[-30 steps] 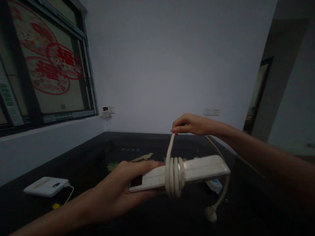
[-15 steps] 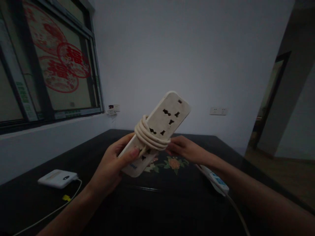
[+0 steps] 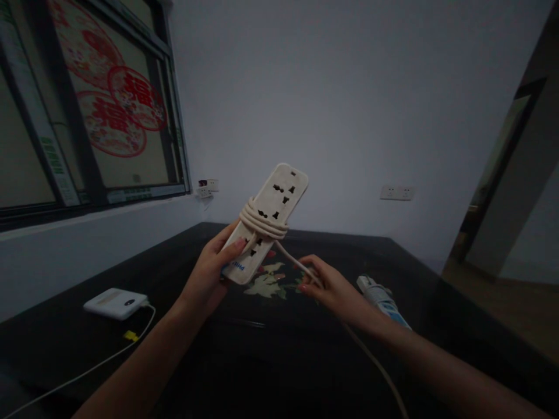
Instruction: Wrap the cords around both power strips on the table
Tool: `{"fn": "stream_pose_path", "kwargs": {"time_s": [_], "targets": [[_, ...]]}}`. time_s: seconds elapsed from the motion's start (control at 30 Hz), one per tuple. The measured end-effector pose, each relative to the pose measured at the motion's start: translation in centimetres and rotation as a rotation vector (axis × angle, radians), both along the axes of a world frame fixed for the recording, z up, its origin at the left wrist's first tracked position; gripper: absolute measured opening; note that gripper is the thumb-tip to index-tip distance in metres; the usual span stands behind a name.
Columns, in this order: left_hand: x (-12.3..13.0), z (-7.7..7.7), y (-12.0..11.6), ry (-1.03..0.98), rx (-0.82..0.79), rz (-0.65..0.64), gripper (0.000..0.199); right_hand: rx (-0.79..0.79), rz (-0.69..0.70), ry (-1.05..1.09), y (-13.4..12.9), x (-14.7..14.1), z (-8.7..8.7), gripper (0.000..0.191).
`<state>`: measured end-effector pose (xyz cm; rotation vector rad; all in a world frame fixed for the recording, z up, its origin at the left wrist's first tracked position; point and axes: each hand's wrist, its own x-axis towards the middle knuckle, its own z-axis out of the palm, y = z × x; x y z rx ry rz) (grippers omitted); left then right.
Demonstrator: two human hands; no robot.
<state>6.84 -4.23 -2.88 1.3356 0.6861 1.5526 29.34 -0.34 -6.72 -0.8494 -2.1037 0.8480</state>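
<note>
A white power strip [image 3: 277,201] is tilted in the air above the dark table, its socket face toward me. My left hand [image 3: 213,265] is closed round its lower end, thumb on the face. Several turns of the strip's pale cord [image 3: 263,223] are wound round its middle. From these turns a length of cord runs to my right hand [image 3: 325,285], whose fingers are closed on it. Past that hand the cord hangs toward the bottom edge of the view.
On the left of the black table [image 3: 271,372] lies a white device [image 3: 116,304] with a thin cable and a yellow tag. A second white and blue strip [image 3: 382,299], wrapped in cord, lies beyond my right forearm. Wall sockets [image 3: 396,192] are behind.
My right hand has moved away from the power strip, down and right, drawing a stretch of cord out straight. The held strip appears lower and farther left. The second strip is less covered.
</note>
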Motion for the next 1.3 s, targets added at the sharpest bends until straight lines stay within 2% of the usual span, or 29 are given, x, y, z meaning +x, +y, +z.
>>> {"fn": "stream_pose_path", "kwargs": {"time_s": [0.1, 0.17, 0.23, 0.43, 0.6, 0.77, 0.93, 1.03, 1.13, 1.23, 1.3], "targets": [[-0.8, 0.2, 0.8, -0.036, 0.009, 0.088, 0.052, -0.060, -0.154, 0.086, -0.2, 0.6, -2.5, 0.009], [-1.4, 0.3, 1.4, -0.029, 0.001, 0.134, 0.052, -0.030, -0.223, 0.052, -0.6, 1.1, -3.4, 0.019], [-2.1, 0.1, 2.2, 0.013, -0.026, 0.143, 0.055, 0.016, -0.245, -0.031, -1.2, 1.6, -3.5, 0.029], [-3.3, -1.3, 3.8, 0.249, -0.156, 0.125, 0.059, 0.119, -0.228, -0.387, -2.4, 3.2, -1.4, 0.035], [-2.7, -2.7, 4.1, 0.505, -0.104, 0.176, 0.051, 0.136, -0.209, -0.582, -3.5, 3.4, 0.2, 0.030], [-1.3, -2.7, 3.7, 0.585, 0.036, 0.182, 0.050, -0.050, -0.096, -0.548, -5.9, 2.5, 1.6, 0.031], [-0.3, -2.5, 1.9, 0.731, 0.142, 0.175, 0.052, -0.199, -0.103, -0.601, -8.9, 1.9, 2.2, 0.031], [0.3, -2.2, 0.5, 0.855, 0.202, 0.208, 0.054, -0.166, -0.102, -0.626, -9.8, 2.4, 2.9, 0.019], [1.0, -1.7, -0.3, 0.950, 0.247, 0.244, 0.057, -0.023, -0.147, -0.646, -9.6, 3.4, 4.1, 0.007], [1.4, -1.3, -0.6, 1.031, 0.271, 0.271, 0.057, 0.067, -0.203, -0.637, -9.6, 4.3, 5.1, 0.013], [1.5, -1.1, -0.7, 1.064, 0.280, 0.287, 0.057, 0.069, -0.184, -0.609, -10.1, 4.9, 5.3, 0.014]]}}
